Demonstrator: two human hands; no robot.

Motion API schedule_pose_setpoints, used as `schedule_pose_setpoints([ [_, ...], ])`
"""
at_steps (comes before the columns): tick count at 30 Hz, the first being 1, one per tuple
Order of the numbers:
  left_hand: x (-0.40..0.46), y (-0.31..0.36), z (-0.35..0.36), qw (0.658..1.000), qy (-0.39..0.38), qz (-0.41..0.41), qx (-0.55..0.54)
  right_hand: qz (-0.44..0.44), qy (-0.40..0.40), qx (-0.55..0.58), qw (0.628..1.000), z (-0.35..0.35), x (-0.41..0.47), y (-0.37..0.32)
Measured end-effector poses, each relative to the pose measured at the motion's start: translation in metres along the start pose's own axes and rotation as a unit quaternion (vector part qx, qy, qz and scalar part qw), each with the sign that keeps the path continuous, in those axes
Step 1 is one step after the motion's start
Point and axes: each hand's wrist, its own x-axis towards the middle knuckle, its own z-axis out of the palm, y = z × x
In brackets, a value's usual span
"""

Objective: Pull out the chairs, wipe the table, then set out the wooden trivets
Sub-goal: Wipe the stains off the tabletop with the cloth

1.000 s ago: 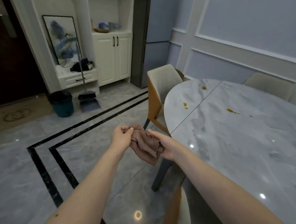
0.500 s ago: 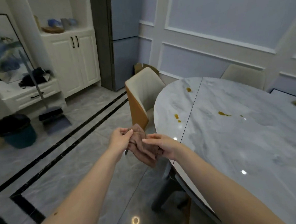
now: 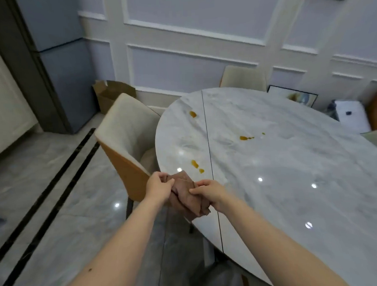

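Observation:
A brown cloth (image 3: 187, 194) is bunched between both hands at the near left edge of the marble table (image 3: 293, 170). My left hand (image 3: 158, 187) pinches its upper left corner and my right hand (image 3: 210, 193) grips its right side. Orange-yellow stains (image 3: 195, 164) dot the tabletop, with more stains (image 3: 245, 137) further in. A cream and orange chair (image 3: 126, 144) stands at the table's left end, its seat partly under the top. A second chair (image 3: 242, 77) shows behind the far edge. No wooden trivets are in view.
A cardboard box (image 3: 110, 93) sits by the wall behind the left chair. A grey fridge (image 3: 55, 69) stands at the left. A framed picture (image 3: 294, 96) and white items (image 3: 352, 116) lie on the floor at the right. Glossy tiled floor extends to the left.
The view has swung right and closer to the table. Both hands, still holding the cloth, now reach the table's edge.

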Motion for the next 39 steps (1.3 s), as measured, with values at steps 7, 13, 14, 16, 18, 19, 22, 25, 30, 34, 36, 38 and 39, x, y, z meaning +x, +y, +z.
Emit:
schedule_pose_setpoints([
  [7,0.095,0.023,0.044,0.997,-0.071,-0.017,0.025,0.037,0.060,0.028,0.997,-0.020,0.085,-0.018],
  [13,0.150,0.023,0.069,0.991,-0.102,-0.004,0.084,0.100,0.098,0.032,0.990,-0.030,0.133,-0.024],
  [14,0.156,0.021,0.073,0.991,-0.103,0.001,0.089,0.109,0.104,0.038,0.988,-0.030,0.138,-0.023],
  [16,0.171,0.019,0.083,0.988,-0.118,0.011,0.101,0.130,0.124,0.049,0.983,-0.031,0.148,-0.020],
  [18,0.178,0.021,0.093,0.984,-0.135,0.039,0.109,0.141,0.144,0.067,0.977,-0.030,0.149,-0.018],
  [19,0.183,0.023,0.099,0.981,-0.147,0.060,0.110,0.146,0.159,0.077,0.973,-0.031,0.152,-0.016],
  [22,0.196,0.031,0.117,0.969,-0.191,0.114,0.106,0.156,0.229,0.129,0.952,-0.029,0.153,-0.016],
  [25,0.205,0.033,0.129,0.952,-0.249,0.145,0.102,0.184,0.260,0.196,0.927,-0.022,0.143,-0.013],
  [30,0.239,0.005,0.110,0.919,-0.248,0.237,0.196,0.129,0.372,-0.176,0.902,0.000,0.134,0.017],
  [34,0.270,-0.021,0.089,0.843,-0.191,0.321,0.387,-0.005,0.378,-0.339,0.862,0.029,0.162,0.029],
  [36,0.287,-0.036,0.084,0.808,-0.181,0.326,0.457,0.013,0.334,-0.357,0.872,0.044,0.182,0.034],
  [38,0.300,-0.048,0.082,0.802,-0.158,0.331,0.471,0.039,0.348,-0.379,0.857,0.054,0.197,0.040],
  [39,0.305,-0.052,0.082,0.805,-0.146,0.331,0.471,0.053,0.366,-0.393,0.842,0.059,0.205,0.043],
])
